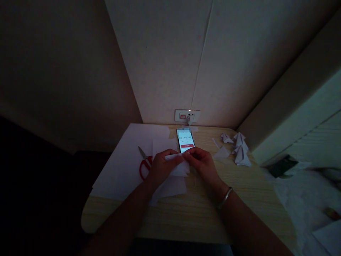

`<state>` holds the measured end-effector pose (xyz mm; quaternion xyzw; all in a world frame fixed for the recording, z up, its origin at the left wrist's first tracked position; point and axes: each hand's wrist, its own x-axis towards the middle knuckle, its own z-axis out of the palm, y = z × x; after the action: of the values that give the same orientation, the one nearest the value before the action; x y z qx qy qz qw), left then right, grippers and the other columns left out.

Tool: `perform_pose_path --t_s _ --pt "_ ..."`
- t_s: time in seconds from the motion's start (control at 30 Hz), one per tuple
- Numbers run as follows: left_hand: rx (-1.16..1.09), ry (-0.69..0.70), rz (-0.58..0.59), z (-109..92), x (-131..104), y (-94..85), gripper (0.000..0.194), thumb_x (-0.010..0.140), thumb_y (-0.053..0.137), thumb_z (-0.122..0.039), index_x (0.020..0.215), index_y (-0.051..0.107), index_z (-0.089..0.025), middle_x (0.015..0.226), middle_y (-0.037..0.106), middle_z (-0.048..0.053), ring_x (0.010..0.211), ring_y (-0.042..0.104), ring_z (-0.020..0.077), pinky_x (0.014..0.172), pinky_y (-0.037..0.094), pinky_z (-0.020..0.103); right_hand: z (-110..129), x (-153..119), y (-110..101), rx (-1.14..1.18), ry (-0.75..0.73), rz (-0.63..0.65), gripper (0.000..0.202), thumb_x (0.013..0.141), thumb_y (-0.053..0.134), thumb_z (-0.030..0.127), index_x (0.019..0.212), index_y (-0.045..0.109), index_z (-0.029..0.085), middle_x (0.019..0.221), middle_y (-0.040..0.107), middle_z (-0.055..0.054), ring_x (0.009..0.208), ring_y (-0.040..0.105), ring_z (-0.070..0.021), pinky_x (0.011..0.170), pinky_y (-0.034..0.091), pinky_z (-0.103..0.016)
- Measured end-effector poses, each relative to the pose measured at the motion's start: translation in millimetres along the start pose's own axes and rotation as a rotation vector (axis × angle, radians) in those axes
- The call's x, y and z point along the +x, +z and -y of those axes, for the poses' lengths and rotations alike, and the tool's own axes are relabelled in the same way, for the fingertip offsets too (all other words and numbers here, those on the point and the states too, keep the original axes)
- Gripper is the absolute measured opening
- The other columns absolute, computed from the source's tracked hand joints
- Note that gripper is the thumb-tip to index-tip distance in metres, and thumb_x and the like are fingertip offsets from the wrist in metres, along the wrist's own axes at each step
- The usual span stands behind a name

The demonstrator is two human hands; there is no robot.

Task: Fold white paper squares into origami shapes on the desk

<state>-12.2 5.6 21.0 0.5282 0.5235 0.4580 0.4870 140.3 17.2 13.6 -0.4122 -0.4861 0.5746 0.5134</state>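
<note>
Over one wood-grain table (pixel 255 202) bearing one phone (pixel 186 140), two hands (pixel 161 166) (pixel 204 162) pinch one narrow paper strip (pixel 172 156).

Looks to me like a dim corner of somebody's home: plain pale walls (pixel 165 60), a household socket plate (pixel 177 115) with a plug in it, and a small wood-grained bench (pixel 255 202) with rounded corners, scattered with white paper (pixel 119 163), red-handled scissors (pixel 149 159) and a glowing phone (pixel 185 139).

We note: folded paper (pixel 172 156) and sheets (pixel 119 160), matt; scissors (pixel 146 159), metal blades (pixel 142 152), plastic-looking handles (pixel 141 170); phone screen (pixel 185 139), smooth, glossy; bracelet (pixel 226 197), shiny metal; table (pixel 255 199), smooth wood grain.
</note>
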Motion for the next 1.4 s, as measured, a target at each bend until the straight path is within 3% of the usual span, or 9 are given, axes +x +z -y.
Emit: perform_pose_path --t_s 0.3,0.73,1.0,1.13,1.27,1.4 --pt "-0.020 0.057 0.044 11 -1 2.8 0.031 0.072 0.065 -0.045 0.068 0.059 -0.016 0.055 0.049 -0.005 0.051 0.040 0.0070 0.048 0.030 0.018 -1 1 -1 0.096 0.066 0.050 0.019 0.061 0.078 0.036 0.063 0.068 0.019 0.061 0.065 0.001 0.054 0.053 -0.0106 0.055 0.043 -0.024" --pt "0.028 0.148 0.042 9 -2 1.8 0.025 0.076 0.062 -0.038 0.070 0.064 -0.014 0.063 0.056 -0.002 0.060 0.047 0.0094 0.055 0.036 0.019 -3 1 -2 0.114 0.083 0.065 0.018 0.059 0.079 0.031 0.061 0.067 0.018 0.059 0.064 0.002 0.053 0.051 -0.0093 0.055 0.040 -0.023" --pt "-0.061 0.103 0.040 5 -2 3.7 0.021 0.074 0.065 -0.033 0.066 0.064 -0.014 0.062 0.057 -0.002 0.062 0.048 0.0101 0.058 0.037 0.019 -5 1 -2 0.095 0.044 -0.007 0.021 0.065 0.074 0.035 0.058 0.066 0.016 0.054 0.057 0.004 0.050 0.044 -0.0076 0.051 0.034 -0.021" --pt "-0.140 0.019 0.002 10 0 6.3 0.024 0.073 0.066 -0.037 0.067 0.062 -0.014 0.059 0.053 -0.003 0.054 0.044 0.0075 0.051 0.034 0.018 -8 2 -1 0.075 0.070 -0.043 0.026 0.066 0.072 0.040 0.058 0.065 0.016 0.052 0.053 0.004 0.048 0.040 -0.0077 0.047 0.030 -0.022" --pt "-0.319 -0.030 0.060 14 0 9.2 0.029 0.071 0.068 -0.039 0.088 0.064 -0.016 0.065 0.059 -0.002 0.054 0.049 0.0078 0.051 0.039 0.018 -5 1 1 0.057 0.090 -0.132 0.028 0.067 0.072 0.042 0.064 0.067 0.015 0.054 0.054 0.003 0.048 0.040 -0.0085 0.045 0.029 -0.022" --pt "-0.309 0.038 0.075 14 -1 11.4 0.059 0.067 0.073 -0.033 0.122 0.053 -0.024 0.069 0.062 -0.004 0.052 0.050 0.0073 0.050 0.041 0.017 0 0 3 0.055 0.073 -0.188 0.028 0.068 0.070 0.044 0.073 0.071 0.016 0.059 0.058 0.002 0.050 0.042 -0.0094 0.046 0.032 -0.022"
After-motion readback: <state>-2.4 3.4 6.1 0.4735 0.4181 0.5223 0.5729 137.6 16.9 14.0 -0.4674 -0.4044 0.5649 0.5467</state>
